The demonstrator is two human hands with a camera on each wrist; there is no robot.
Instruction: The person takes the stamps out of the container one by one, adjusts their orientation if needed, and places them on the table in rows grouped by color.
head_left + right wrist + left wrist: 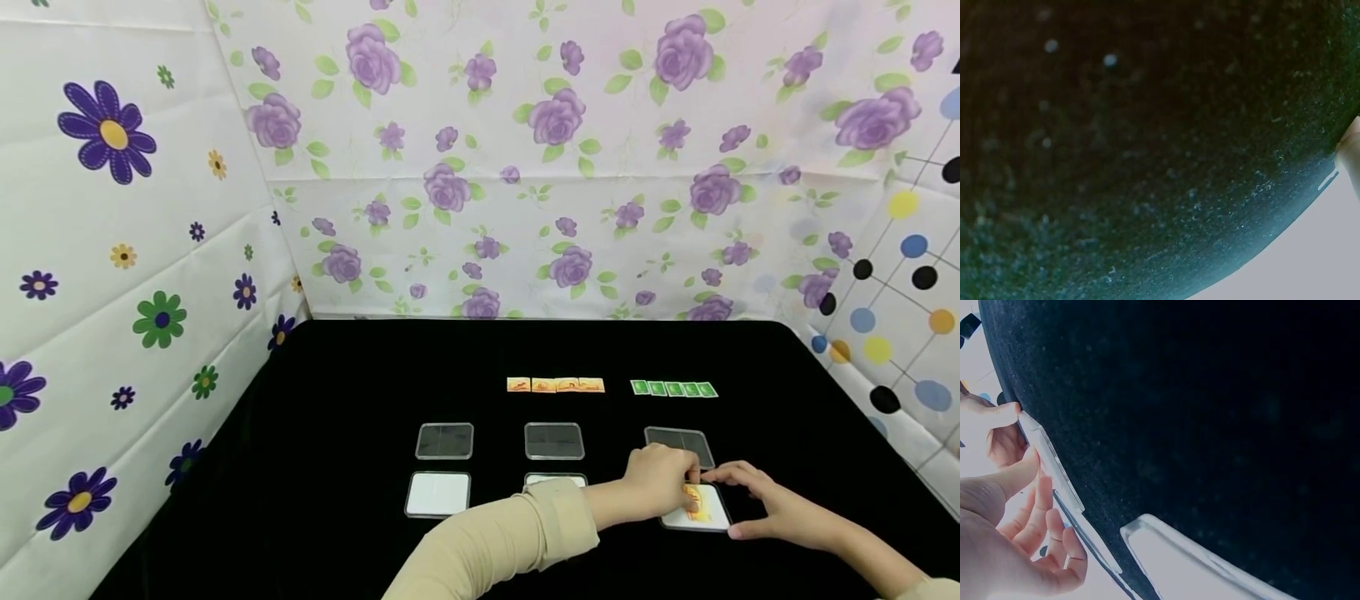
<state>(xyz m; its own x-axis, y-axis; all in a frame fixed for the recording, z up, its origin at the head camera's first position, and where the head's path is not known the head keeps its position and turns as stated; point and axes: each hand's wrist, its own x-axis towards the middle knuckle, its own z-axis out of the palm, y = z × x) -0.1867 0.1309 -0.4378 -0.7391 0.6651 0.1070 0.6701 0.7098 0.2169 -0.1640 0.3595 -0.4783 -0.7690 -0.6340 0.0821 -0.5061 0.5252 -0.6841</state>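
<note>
A white rectangular plate with a clear rim [716, 518] lies at the front right, bearing a small orange-and-yellow picture [703, 503]. Reaching across from the left, my left hand [654, 482] touches the picture with its thumb. In the left wrist view that hand's thumb [1021, 474] meets the plate's edge, while its other fingers bend loosely. My right hand [783, 510] holds the plate's right side between index finger and thumb, at its two corners. Only a fingertip [1350, 153] of it shows in the right wrist view. Part of the picture is hidden under my left hand.
Two more white plates, left [438, 494] and middle [556, 479], sit in the front row, the middle one partly behind my sleeve. Behind are clear trays [445, 442], [554, 441], [678, 442]. Farther back lie rows of orange cards [555, 385] and green cards [674, 389].
</note>
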